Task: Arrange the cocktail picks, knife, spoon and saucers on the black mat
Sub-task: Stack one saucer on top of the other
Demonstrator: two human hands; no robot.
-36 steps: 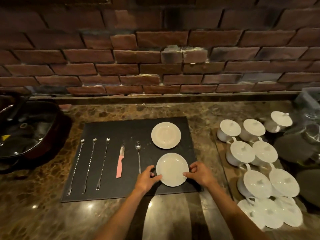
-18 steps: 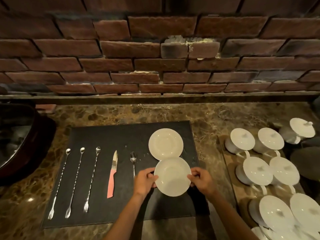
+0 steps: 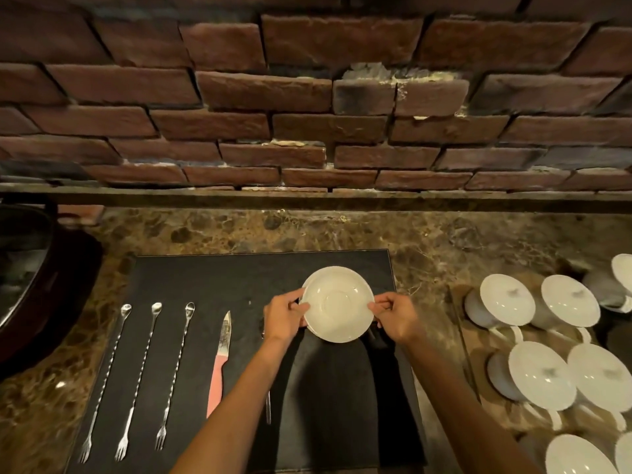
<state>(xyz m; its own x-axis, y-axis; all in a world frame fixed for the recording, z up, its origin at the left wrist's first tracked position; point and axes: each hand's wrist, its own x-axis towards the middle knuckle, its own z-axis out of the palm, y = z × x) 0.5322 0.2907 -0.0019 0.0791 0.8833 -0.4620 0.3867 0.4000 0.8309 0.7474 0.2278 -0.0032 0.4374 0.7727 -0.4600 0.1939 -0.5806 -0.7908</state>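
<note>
White cups (image 3: 506, 299) sit right of the mat (image 3: 205, 278). Your left hand (image 3: 284, 318) and right hand (image 3: 396, 319) grip one saucer (image 3: 338, 304).

Left hand (image 3: 285, 318), right hand (image 3: 396, 319): both forearms extended, pinch grip, thumbs on top.

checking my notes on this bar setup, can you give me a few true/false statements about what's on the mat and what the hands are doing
1. Both hands hold one saucer by opposite edges. True: left hand and right hand each grip a side.
2. Three cocktail picks lie side by side on the black mat. True.
3. The knife has a black handle. False: it is pink.
4. The knife lies left of all the picks. False: it lies to their right.
5. The lidded white cups stand on the mat. False: they stand off it, to its right.
</note>
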